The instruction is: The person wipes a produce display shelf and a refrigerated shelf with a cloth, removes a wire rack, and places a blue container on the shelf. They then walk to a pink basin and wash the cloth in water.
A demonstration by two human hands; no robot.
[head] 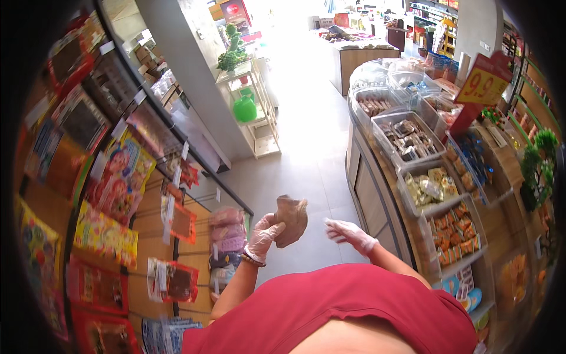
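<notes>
My left hand (pixel 265 236), in a thin translucent glove, is closed on a brown, crumpled cloth-like piece (pixel 292 220); its exact kind cannot be told. The piece is held up over the tiled floor, thumb on its near face. Apart from it, to the right, my right hand (pixel 349 234) wears the same kind of glove. Its fingers are extended and somewhat together, and nothing shows in it. A beaded bracelet (pixel 254 261) circles my left wrist.
On the left, a rack holds hanging snack packets (pixel 181 283). A curved wooden counter (pixel 376 194) with clear bins of wrapped snacks (pixel 409 140) stands on the right. Ahead are a white shelf (pixel 266 146) with a green watering can (pixel 244 108), a pillar, and a display table (pixel 362 57).
</notes>
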